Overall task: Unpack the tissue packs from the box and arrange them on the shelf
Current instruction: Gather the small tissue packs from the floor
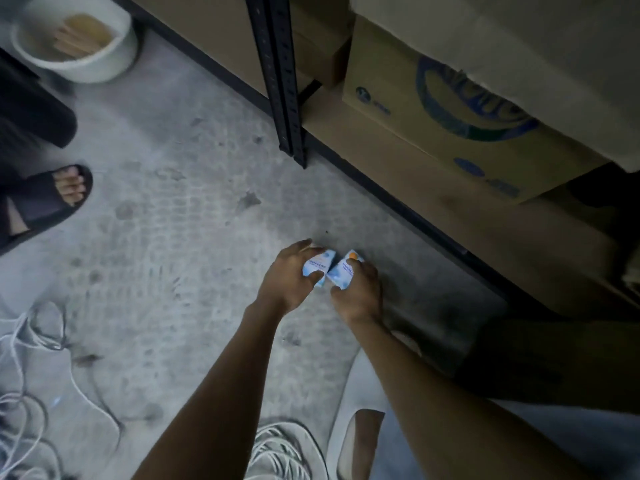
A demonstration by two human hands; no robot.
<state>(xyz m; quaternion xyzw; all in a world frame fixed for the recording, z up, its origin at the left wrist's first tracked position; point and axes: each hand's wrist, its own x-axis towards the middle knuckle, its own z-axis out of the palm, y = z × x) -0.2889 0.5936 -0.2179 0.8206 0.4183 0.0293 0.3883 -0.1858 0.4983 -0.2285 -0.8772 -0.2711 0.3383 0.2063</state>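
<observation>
Left hand [289, 284] grips a boxy, perhaps plastic-wrapped pack [318, 266].

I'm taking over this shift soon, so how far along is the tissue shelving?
Done: no packs show on the shelf, only cardboard boxes. In hand: the left hand grips one tissue pack, the right hand a second pack, both down near the floor. Left: shelving these two; how many remain boxed cannot be told.

place: stockroom | signs: black metal shelving [280, 74], stacked cardboard cartons [440, 123], bare concrete floor [166, 209]
</observation>
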